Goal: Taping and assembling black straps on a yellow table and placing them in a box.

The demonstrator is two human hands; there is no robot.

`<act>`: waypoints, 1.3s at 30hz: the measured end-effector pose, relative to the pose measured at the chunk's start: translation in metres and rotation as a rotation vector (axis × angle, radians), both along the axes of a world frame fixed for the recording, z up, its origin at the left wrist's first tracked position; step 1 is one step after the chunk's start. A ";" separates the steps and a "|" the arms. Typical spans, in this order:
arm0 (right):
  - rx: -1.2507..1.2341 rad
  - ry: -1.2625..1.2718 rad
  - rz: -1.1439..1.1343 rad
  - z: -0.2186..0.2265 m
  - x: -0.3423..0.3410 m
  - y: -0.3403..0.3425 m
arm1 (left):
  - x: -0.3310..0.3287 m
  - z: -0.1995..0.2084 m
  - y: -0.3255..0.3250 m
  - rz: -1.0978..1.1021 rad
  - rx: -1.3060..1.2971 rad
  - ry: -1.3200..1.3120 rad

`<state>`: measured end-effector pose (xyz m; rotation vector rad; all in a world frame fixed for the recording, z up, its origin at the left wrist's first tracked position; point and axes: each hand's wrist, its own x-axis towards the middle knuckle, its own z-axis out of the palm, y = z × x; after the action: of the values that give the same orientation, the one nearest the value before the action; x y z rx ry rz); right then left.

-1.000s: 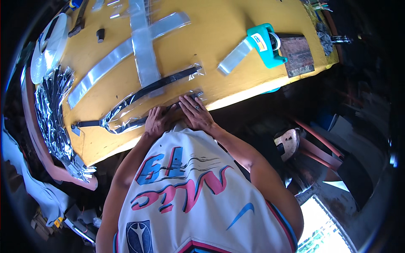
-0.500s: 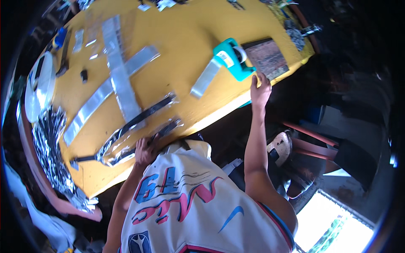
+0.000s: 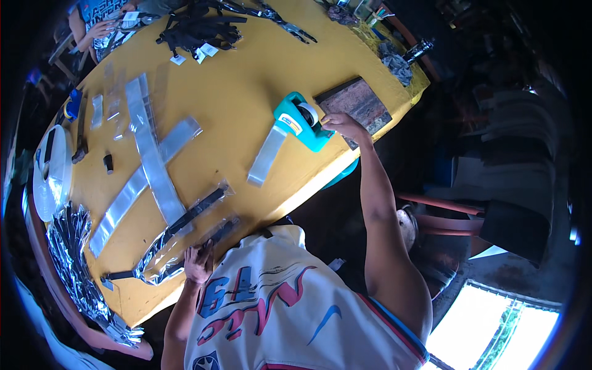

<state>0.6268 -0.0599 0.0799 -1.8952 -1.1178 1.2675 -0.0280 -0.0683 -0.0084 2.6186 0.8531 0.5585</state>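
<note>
Surface (image 3: pixel 246 92): one, yellow. Black strap (image 3: pixel 197 211): one, in clear film, two strands side by side, near the surface's near edge, toward its left corner. Dark board (image 3: pixel 354 100): one, flat at the near edge, toward the right corner. Teal tape dispenser (image 3: pixel 313 140): one, just left of the board, tape strip trailing. Right hand (image 3: pixel 347 126): fingers curled, tips touching the dispenser's right end; grip cannot be told. Left hand (image 3: pixel 198 265): fingers bent over the strap's near strand; how firmly they close cannot be told.
</note>
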 end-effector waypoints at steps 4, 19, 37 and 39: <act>-0.009 0.139 -0.034 0.001 -0.001 0.003 | 0.000 -0.004 -0.002 0.021 0.049 -0.025; -0.074 -0.100 -0.080 0.020 -0.005 -0.028 | -0.004 -0.009 0.000 0.018 0.056 -0.006; 0.045 -0.254 -0.174 -0.018 -0.016 -0.049 | -0.006 -0.017 0.000 0.021 0.068 0.007; -0.226 -0.798 -0.082 -0.020 -0.025 -0.053 | -0.010 -0.017 -0.001 0.020 0.068 0.015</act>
<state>0.6015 -0.1126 0.0600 -2.6989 -1.2756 0.5906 -0.0382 -0.0695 -0.0257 2.6814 0.8802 0.5835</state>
